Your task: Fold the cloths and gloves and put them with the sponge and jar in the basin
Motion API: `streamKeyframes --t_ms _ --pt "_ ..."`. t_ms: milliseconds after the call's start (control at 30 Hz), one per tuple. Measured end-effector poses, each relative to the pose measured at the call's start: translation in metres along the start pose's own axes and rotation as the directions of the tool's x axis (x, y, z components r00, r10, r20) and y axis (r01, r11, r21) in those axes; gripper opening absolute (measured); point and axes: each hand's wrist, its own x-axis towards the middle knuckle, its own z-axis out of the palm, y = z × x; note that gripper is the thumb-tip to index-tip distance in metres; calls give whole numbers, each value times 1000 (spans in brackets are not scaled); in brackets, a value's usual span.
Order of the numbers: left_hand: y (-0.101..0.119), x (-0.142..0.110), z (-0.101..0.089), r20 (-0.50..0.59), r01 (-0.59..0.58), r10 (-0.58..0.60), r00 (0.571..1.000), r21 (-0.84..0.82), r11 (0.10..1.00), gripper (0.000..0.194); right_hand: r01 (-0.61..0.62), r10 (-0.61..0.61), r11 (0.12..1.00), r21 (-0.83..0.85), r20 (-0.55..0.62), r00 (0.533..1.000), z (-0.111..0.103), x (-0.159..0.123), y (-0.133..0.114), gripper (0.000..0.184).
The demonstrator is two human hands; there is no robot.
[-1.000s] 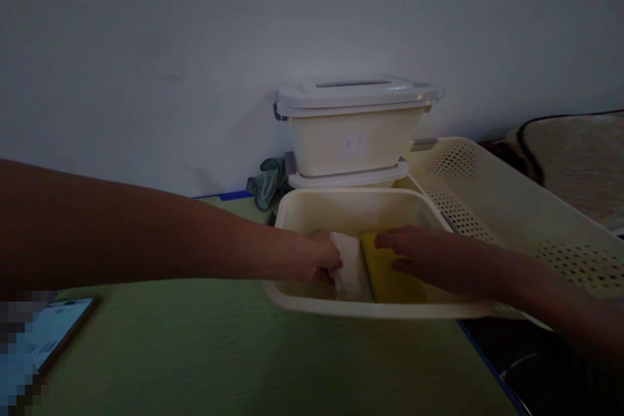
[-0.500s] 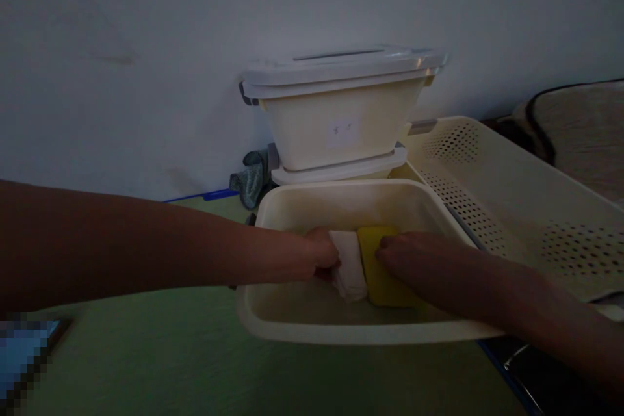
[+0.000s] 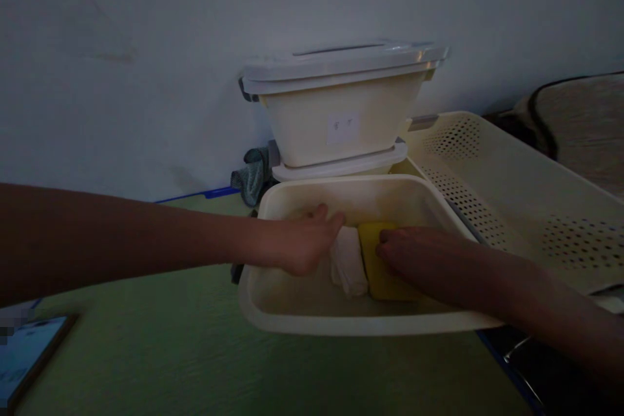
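Observation:
A cream plastic tub (image 3: 341,325) stands in front of me, and both my hands reach into it. My left hand (image 3: 307,244) is just left of a small folded white cloth (image 3: 350,266), its fingers spread and nothing in them. The white cloth lies on the tub floor. Beside it, almost touching, lies a flat yellow folded cloth (image 3: 383,279). My right hand (image 3: 414,250) has its fingers curled against the yellow cloth; the hand and wrist cover its right part.
Behind the tub, a lidded cream box (image 3: 302,133) with a paper label stands on another lidded box. A perforated cream basket (image 3: 517,195) is at the right. A grey-green cloth (image 3: 251,179) hangs at the left of the boxes. Green surface (image 3: 170,351) lies below.
My left hand has let go of the white cloth and moved up and slightly left, its fingers spreading. My right hand stays at the yellow cloth.

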Motion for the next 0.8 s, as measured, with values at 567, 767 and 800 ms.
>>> streamKeyframes --t_ms 567,767,800 --pt "15 -10 -5 614 -370 -211 760 676 637 73 -39 45 997 -62 90 995 -7 1 -6 27" --pt "15 1 -2 654 -473 -300 694 729 494 79 -103 109 993 -49 146 983 -7 4 -8 26" --pt "15 1 -1 656 -487 -325 681 738 467 80 -98 104 994 -50 149 983 -6 4 -7 26"
